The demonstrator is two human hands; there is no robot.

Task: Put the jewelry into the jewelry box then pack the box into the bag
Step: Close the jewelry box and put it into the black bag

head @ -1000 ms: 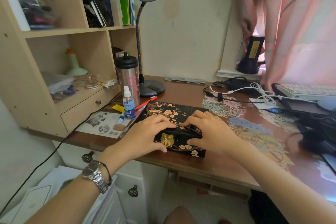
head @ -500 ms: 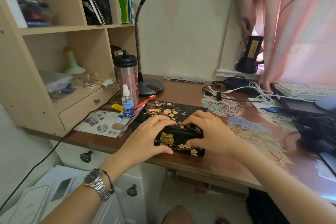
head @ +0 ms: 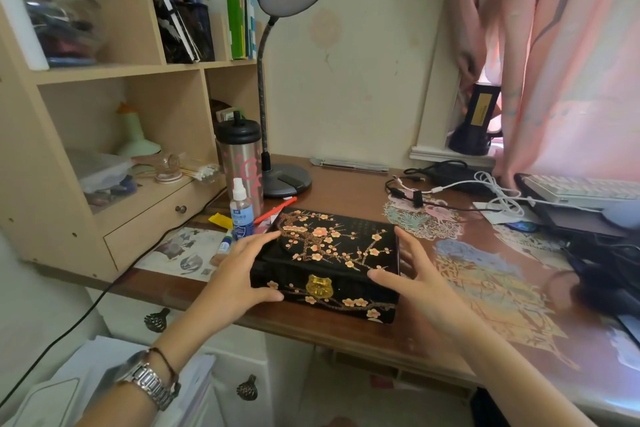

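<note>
The black jewelry box (head: 332,253), painted with plum blossoms and fitted with a gold clasp, sits closed near the front edge of the brown desk (head: 346,191). My left hand (head: 239,274) holds its left end, with the thumb on the front face and the fingers on the top edge. My right hand (head: 415,277) is at the right end with fingers spread, the thumb by the front edge; it is slightly blurred. No loose jewelry and no bag are in view.
Just left of the box stand a small spray bottle (head: 241,210), a steel tumbler (head: 240,163) and a red pen (head: 275,210). A desk lamp (head: 285,180) is behind, a wooden shelf unit (head: 104,107) at left. Cables (head: 450,184) and a keyboard (head: 581,187) lie at right.
Both hands were together on the lid near the clasp. They have moved apart to the box's left and right ends, and the whole lid shows.
</note>
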